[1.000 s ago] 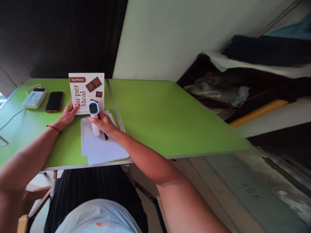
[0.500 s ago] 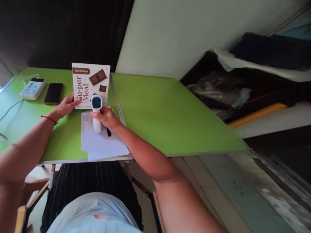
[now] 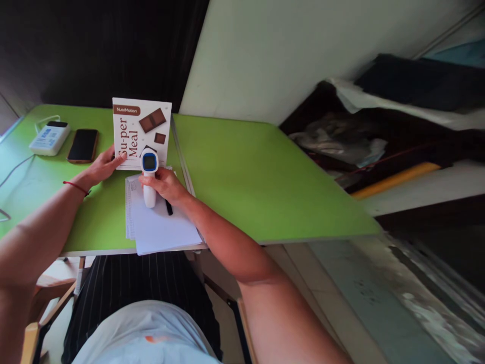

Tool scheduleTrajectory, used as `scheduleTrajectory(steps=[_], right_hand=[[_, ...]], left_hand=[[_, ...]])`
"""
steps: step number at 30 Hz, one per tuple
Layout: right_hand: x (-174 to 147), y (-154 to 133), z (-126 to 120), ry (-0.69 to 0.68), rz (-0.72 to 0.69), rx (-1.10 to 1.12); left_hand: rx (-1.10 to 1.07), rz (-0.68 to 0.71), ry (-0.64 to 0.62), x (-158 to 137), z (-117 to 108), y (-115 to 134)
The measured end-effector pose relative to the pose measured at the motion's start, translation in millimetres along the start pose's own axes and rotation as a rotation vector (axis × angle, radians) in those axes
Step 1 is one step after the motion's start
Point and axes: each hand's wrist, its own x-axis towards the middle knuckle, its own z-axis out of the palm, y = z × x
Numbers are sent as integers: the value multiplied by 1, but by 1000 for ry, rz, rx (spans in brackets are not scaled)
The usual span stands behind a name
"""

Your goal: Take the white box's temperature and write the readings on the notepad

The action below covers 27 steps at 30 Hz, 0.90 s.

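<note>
1. R hand (image 3: 163, 183) is clenched on the thermometer (image 3: 149, 174), over the papers (image 3: 157, 227); keep its nose square to the box, w/o wobble.
2. L hand (image 3: 101, 167) grips the box (image 3: 142, 132) edge, upright on the tabletop (image 3: 246, 172); hold it steady.

On the table (image 3: 246, 172), a stack of papers (image 3: 159, 227) lies at the near edge. The infrared thermometer (image 3: 149, 174) stands on it. The box (image 3: 142, 132) stands at 12 o'clock from the papers; the phone (image 3: 83, 145) and power bank (image 3: 50, 138) lie at 9 o'clock of the box.
</note>
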Motion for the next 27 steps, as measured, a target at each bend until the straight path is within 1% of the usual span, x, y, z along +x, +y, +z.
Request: scheduleTrajectory(steps=[5,14,18,27], right_hand=[[1,2,-1,8,4,-9],[1,-1,-2,6,5,-41],[1,-2,-2,15,14,-47],[1,-2,-2,9,13,-20]], left_hand=[[-21,0,4,0,0,0],[-4,8,-10,0,0,3],[16,1,4,0,0,1],[38,30,-22,0,-2,2]])
